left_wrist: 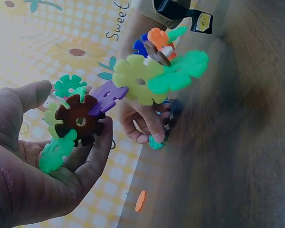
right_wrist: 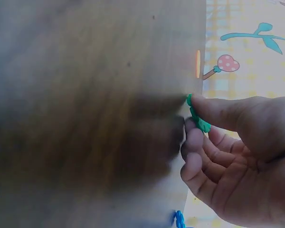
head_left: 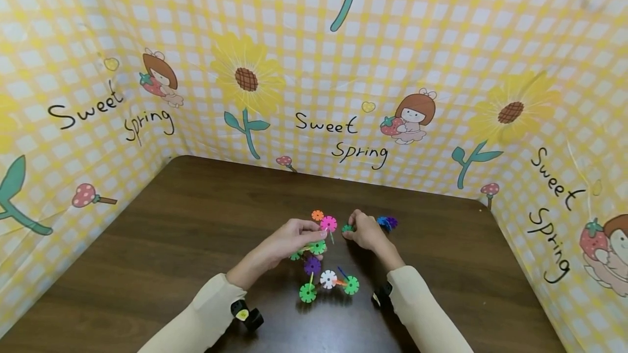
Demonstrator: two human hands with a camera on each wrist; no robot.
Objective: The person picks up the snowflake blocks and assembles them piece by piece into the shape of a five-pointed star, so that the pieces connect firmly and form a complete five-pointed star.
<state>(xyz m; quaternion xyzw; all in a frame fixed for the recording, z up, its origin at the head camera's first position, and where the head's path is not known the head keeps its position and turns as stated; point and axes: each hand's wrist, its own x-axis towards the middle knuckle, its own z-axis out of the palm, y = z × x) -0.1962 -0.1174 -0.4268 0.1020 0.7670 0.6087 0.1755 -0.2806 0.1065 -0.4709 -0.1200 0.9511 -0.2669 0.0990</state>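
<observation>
My left hand [head_left: 289, 237] holds up a chain of interlocked notched plastic discs, its fingers and thumb curled around one end. A pink disc [head_left: 328, 224] shows at the fingertips in the head view. From there the chain runs down through a purple disc [head_left: 312, 266] and a white disc [head_left: 328, 279] to a green disc [head_left: 351, 285]. In the left wrist view a brown disc [left_wrist: 78, 118] sits inside the grasp. My right hand [head_left: 369, 231] pinches a separate green disc [right_wrist: 203, 125] between thumb and forefinger, close to the tabletop, apart from the chain.
A loose orange disc [head_left: 318, 215] lies on the dark wooden table [head_left: 225, 195] beyond the left hand. Several blue and purple discs [head_left: 387, 223] sit just right of the right hand. Checked yellow cloth [head_left: 314, 80] walls the table's back and sides.
</observation>
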